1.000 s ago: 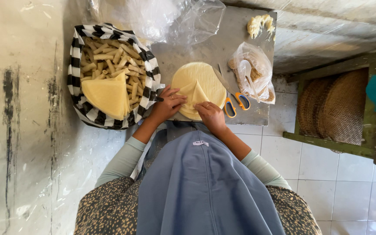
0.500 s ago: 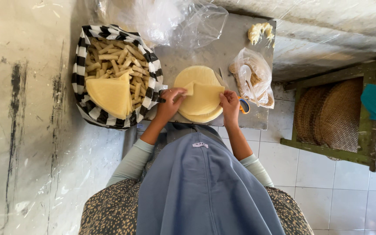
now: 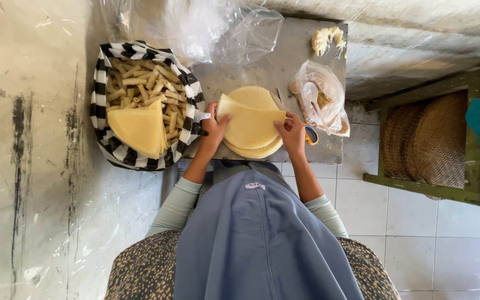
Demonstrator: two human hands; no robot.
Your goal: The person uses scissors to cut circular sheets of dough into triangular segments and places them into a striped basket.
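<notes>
Fingers of our left hand (image 3: pixel 213 129) and right hand (image 3: pixel 292 131) pinch opposite edges of one folded wrapper (image 3: pixel 249 123), lifted just above the round stack (image 3: pixel 254 105) on the grey table (image 3: pixel 273 64). Beside our left hand, one striped basket (image 3: pixel 102 105) holds many rolls (image 3: pixel 145 83) and a few wrappers.

To my left I see a black-and-white striped bag (image 3: pixel 102 83) full of pale rolled sticks (image 3: pixel 140 83) with a folded yellow sheet (image 3: pixel 137 129) on top. Crumpled clear plastic (image 3: pixel 206 30) lies at the far edge of the grey table (image 3: pixel 268 66). Woven round trays (image 3: pixel 429 139) stand in a green wooden rack (image 3: pixel 418 186) on my right
</notes>
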